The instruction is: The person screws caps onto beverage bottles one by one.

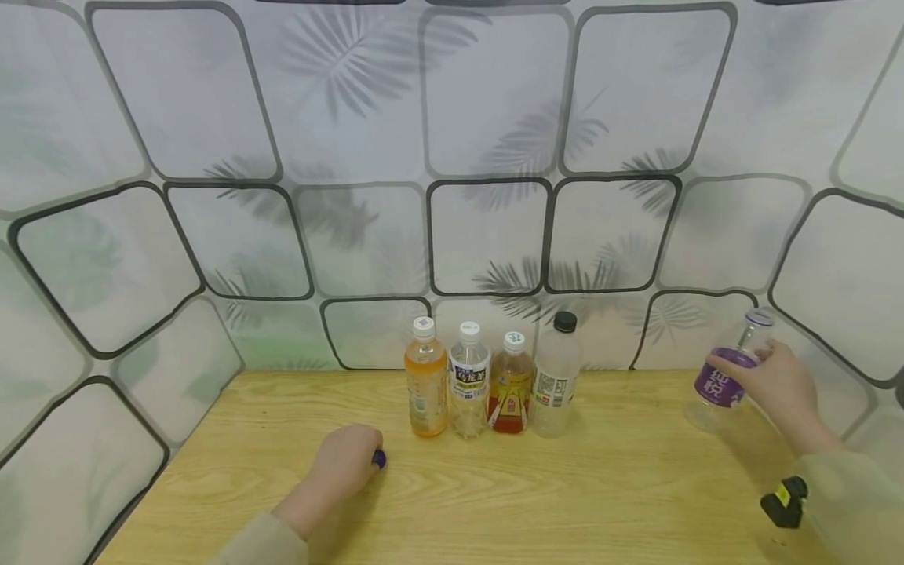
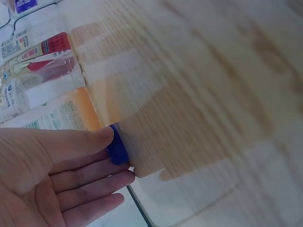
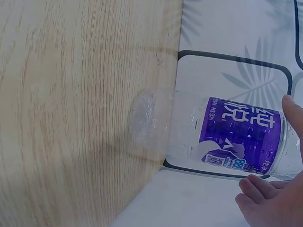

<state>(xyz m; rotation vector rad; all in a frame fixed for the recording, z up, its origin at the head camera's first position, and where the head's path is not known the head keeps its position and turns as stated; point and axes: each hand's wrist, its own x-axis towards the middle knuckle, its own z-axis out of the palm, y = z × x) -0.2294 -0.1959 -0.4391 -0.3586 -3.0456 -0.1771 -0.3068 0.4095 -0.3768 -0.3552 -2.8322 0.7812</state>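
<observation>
My left hand (image 1: 344,463) is low over the wooden table, left of a row of bottles. Between thumb and fingers it pinches a dark blue bottle cap (image 2: 118,145), with ridged sides, close to the tabletop. Over at the right, my right hand (image 1: 782,386) holds a clear plastic bottle (image 1: 727,378) by its upper part. A purple label (image 3: 241,135) with white characters wraps this bottle, and a purplish ring shows at its top. Thumb and fingers lie on opposite sides of it. Its base is at the table, near the back wall.
Between my hands stand an orange drink bottle (image 1: 426,384), a clear bottle with a dark label (image 1: 469,384), a red-and-yellow labelled tea bottle (image 1: 510,388) and a black-capped bottle (image 1: 556,384). Patterned cloth (image 1: 487,235) hangs behind the table (image 1: 480,502).
</observation>
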